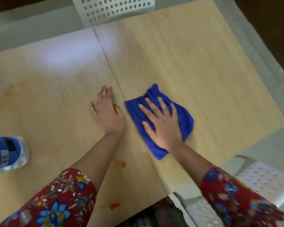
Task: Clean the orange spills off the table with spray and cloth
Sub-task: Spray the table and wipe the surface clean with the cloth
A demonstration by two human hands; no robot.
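Observation:
My right hand [161,123] lies flat with spread fingers on a blue cloth [185,117], pressing it onto the light wooden table [203,71]. My left hand [107,113] rests flat on the table just left of the cloth, holding nothing. A small orange spill [121,164] sits near my left forearm. Another orange spill [114,205] lies close to the table's front edge. A faint smeared orange stain [6,97] shows at the far left. The spray bottle [7,153], with a blue label, stands at the left edge of the view.
A white perforated chair [115,9] stands behind the table's far edge. A second white perforated chair [262,179] is at the near right corner. A seam [108,63] runs across the tabletop between my hands. Grey floor surrounds the table.

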